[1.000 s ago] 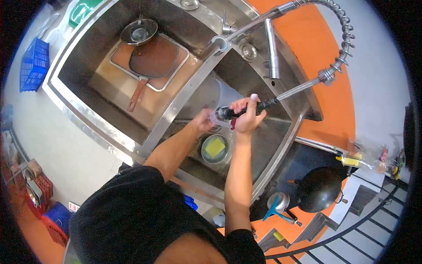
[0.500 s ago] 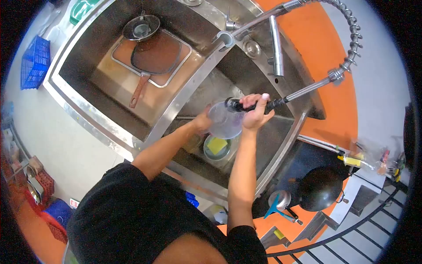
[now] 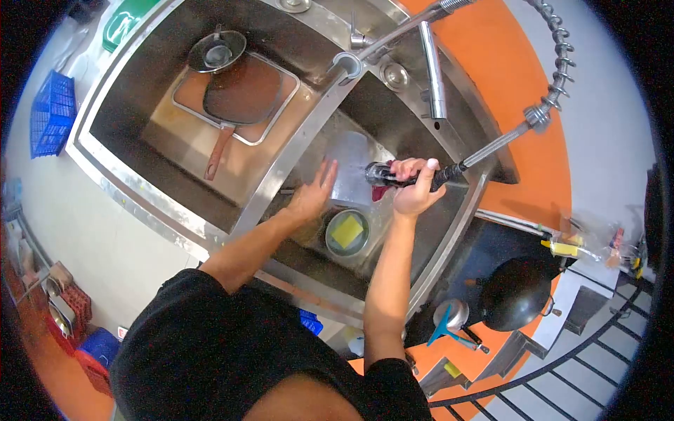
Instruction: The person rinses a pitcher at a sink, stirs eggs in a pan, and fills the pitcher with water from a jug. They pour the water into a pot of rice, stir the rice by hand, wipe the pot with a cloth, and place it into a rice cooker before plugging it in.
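Note:
My right hand point(image 3: 415, 184) is wrapped around the black spray head point(image 3: 382, 174) of a pull-down faucet, which points left. At its nozzle is a translucent plastic container point(image 3: 351, 168), tilted inside the right sink basin point(image 3: 435, 245). My left hand point(image 3: 312, 196) is at the container's left edge, its fingers straight along the side; the thumb's hold is partly hidden. Below the container sits a round bowl point(image 3: 340, 251) with a yellow sponge point(image 3: 347, 231) in it. Something dark red point(image 3: 380, 192) shows just under the spray head.
In the left basin lie a frying pan point(image 3: 242, 95) on a tray point(image 3: 284, 112) and a small dark pan point(image 3: 203, 56). A steel spout point(image 3: 434, 77) juts over the right basin. To the right are a wok point(image 3: 516, 295), a saucepan point(image 3: 456, 312) and a blue squeegee point(image 3: 442, 330).
The plastic container has turned from facing up to a tilted side view and moved up and left. My left hand has shifted slightly down and left. My right hand keeps its grip on the spray head.

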Demonstrator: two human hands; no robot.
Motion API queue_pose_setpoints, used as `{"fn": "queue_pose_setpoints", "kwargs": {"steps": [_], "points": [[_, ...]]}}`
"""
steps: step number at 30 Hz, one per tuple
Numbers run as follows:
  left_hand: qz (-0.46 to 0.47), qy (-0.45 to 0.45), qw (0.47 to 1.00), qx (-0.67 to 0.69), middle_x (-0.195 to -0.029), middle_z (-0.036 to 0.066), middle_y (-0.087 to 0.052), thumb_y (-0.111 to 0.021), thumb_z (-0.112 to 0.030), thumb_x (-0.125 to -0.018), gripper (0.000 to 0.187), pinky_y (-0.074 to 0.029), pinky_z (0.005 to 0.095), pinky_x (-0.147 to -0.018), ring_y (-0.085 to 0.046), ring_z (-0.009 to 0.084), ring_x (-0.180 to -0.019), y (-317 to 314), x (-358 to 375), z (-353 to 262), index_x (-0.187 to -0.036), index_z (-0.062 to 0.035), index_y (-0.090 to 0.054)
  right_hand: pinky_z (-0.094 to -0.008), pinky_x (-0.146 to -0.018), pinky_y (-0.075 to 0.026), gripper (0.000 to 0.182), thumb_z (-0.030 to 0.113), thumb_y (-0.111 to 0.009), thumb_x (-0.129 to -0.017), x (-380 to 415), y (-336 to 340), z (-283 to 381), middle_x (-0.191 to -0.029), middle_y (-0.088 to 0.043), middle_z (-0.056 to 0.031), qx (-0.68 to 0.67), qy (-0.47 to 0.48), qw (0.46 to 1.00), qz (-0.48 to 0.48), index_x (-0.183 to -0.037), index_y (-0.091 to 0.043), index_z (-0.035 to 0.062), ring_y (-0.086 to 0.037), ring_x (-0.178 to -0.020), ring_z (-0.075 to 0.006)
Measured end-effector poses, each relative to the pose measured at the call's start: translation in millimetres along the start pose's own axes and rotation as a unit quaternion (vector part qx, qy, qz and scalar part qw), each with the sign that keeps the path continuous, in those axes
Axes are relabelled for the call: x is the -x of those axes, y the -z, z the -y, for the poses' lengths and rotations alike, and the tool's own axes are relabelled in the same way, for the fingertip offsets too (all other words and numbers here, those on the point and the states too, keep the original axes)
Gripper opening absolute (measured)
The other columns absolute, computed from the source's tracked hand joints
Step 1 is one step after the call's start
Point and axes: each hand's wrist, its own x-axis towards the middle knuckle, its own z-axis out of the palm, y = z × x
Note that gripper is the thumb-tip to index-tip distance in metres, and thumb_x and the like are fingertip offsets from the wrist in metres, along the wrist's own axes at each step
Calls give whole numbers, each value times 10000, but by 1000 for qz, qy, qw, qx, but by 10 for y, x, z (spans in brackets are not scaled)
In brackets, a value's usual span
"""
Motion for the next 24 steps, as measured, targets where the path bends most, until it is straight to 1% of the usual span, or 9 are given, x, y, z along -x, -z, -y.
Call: {"fn": "queue_pose_setpoints", "kwargs": {"steps": [6,8,9,11,12,14,18,20,24], "points": [[-49,15,998,43,-1491,251,-69,-535,42,-717,929,-434,577,-874,-630,450,-826,-106,-179,45,-1453,-80,18,-338,-485,-407,406,258,-455,-960,-10,249,-24,-535,-427,-76,83,30,996,1,-628,-410,29,-423,-466,-172],[-309,-12,934,179,-1432,267,-264,-519,-32,-739,774,-439,590,-817,-632,441,-808,-668,-474,262,-1426,-35,-162,-336,-472,-400,419,274,-456,-962,73,136,3,-528,-416,-73,70,8,997,4,-622,-405,33,-412,-461,-168],[-309,-12,934,180,-1432,267,-264,-519,-32,-739,774,-439,590,-817,-632,441,-808,-625,-539,271,-1426,-35,-162,-335,-471,-399,419,275,-458,-961,115,84,-6,-526,-415,-73,52,-8,998,22,-623,-405,33,-410,-460,-168],[-13,186,889,418,-1211,239,-530,-482,-99,-780,494,-449,603,-736,-643,387,-784,-458,-671,250,-1263,-16,-417,-334,-481,-402,417,276,-471,-956,193,-65,-1,-525,-415,-73,-11,-49,999,21,-624,-404,34,-406,-460,-166],[-13,186,889,418,-1211,239,-530,-482,-99,-780,494,-449,603,-736,-643,387,-784,-307,-655,167,-1263,-16,-417,-334,-481,-402,417,276,-471,-956,161,-68,-29,-525,-415,-73,-11,-48,999,21,-624,-404,34,-406,-460,-166],[37,358,680,639,-953,151,-624,-461,-119,-809,275,-457,582,-637,-642,308,-760,41,-593,-6,-1067,-60,-534,-337,-491,-406,414,281,-476,-955,105,-68,-99,-529,-420,-72,6,16,1000,-7,-633,-416,27,-407,-461,-168],[10,332,648,685,-865,85,-594,-467,-152,-843,188,-468,523,-550,-607,227,-660,-132,-658,130,-1008,-120,-551,-343,-494,-405,398,275,-464,-960,39,42,-42,-532,-428,-74,72,21,997,8,-660,-446,14,-414,-464,-172],[138,301,720,610,-883,113,-585,-471,-151,-887,196,-470,487,-526,-573,249,-725,-232,-552,79,-1040,-79,-571,-346,-492,-403,397,273,-460,-962,100,25,-45,-532,-426,-74,46,-11,999,4,-658,-436,18,-412,-465,-173],[159,340,733,567,-839,25,-590,-504,-179,-860,163,-497,441,-530,-561,167,-603,-198,-264,64,-1008,-164,-571,-354,-501,-412,411,289,-462,-963,74,38,-99,-545,-436,-79,19,26,998,51,-651,-416,26,-419,-473,-174]]}}
